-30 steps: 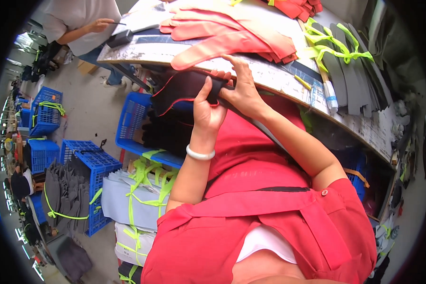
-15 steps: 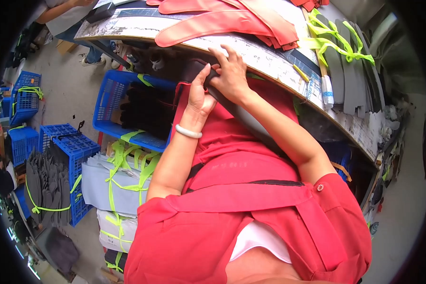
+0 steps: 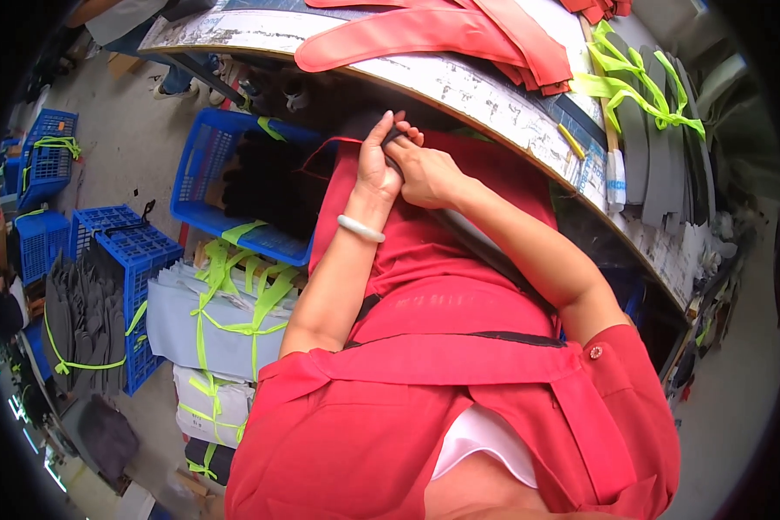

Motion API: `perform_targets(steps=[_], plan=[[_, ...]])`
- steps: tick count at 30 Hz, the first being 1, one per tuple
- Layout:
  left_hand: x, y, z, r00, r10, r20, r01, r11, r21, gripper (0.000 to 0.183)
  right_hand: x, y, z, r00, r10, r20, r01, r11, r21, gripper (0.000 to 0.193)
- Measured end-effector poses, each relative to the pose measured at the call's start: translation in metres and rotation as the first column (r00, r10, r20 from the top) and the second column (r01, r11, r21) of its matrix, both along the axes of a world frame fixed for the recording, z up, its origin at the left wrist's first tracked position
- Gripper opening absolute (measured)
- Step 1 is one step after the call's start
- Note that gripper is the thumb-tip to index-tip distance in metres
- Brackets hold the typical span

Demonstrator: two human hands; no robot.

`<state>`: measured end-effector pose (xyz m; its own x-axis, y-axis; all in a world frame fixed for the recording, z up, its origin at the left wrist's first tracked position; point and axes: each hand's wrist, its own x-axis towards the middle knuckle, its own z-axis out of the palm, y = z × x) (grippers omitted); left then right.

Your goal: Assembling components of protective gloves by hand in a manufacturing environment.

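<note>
Both hands meet just below the near edge of the table (image 3: 494, 95), working one dark piece with a red edge (image 3: 342, 143). The left hand (image 3: 374, 165) has its fingers (image 3: 380, 130) curled over the top of the piece, thumb side pressed against it; the right hand (image 3: 425, 173) closes on the same piece from the other side, fingers (image 3: 407, 139) bent tight and touching the left ones. Judging from this, the step in hand is a pinching or folding of the piece's edge; the next move likely calls for a steady grasp from the left hand while the right shifts along the edge. The piece is mostly hidden under the fingers: dark, soft-looking, with thin red trim running off to the left of them. Beyond the fingers, red cut pieces (image 3: 425, 39) lie on the table; below and left stands a blue crate (image 3: 199, 186).
</note>
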<state>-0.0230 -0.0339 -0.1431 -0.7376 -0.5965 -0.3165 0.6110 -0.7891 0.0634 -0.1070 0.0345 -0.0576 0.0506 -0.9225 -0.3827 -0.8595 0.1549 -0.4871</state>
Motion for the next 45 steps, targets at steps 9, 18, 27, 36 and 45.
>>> perform_targets(steps=[9,18,27,36,45], plan=[[-0.009,0.007,-0.014,1.000,-0.013,0.018,0.009,0.982,0.188,0.014,-0.012,0.003,-0.011,0.999,0.035,-0.028,-0.035,0.999,0.024,0.028],[-0.005,0.010,-0.008,0.997,-0.022,0.072,0.020,0.999,0.030,0.026,-0.008,0.017,-0.015,0.997,-0.049,0.055,0.048,0.999,0.016,0.065],[-0.004,0.011,-0.011,0.991,-0.008,0.136,0.008,1.000,0.001,0.018,-0.015,0.028,-0.034,0.997,-0.034,0.074,0.041,0.995,-0.091,0.039],[-0.001,0.008,-0.010,0.999,-0.024,0.042,0.026,0.998,-0.048,0.025,-0.008,0.039,-0.014,0.995,-0.040,0.091,0.056,0.981,-0.186,0.054],[0.006,0.010,-0.004,0.998,-0.034,0.054,0.034,0.999,-0.002,0.033,-0.011,0.046,-0.017,0.999,-0.006,0.050,0.011,0.994,-0.107,0.039]])
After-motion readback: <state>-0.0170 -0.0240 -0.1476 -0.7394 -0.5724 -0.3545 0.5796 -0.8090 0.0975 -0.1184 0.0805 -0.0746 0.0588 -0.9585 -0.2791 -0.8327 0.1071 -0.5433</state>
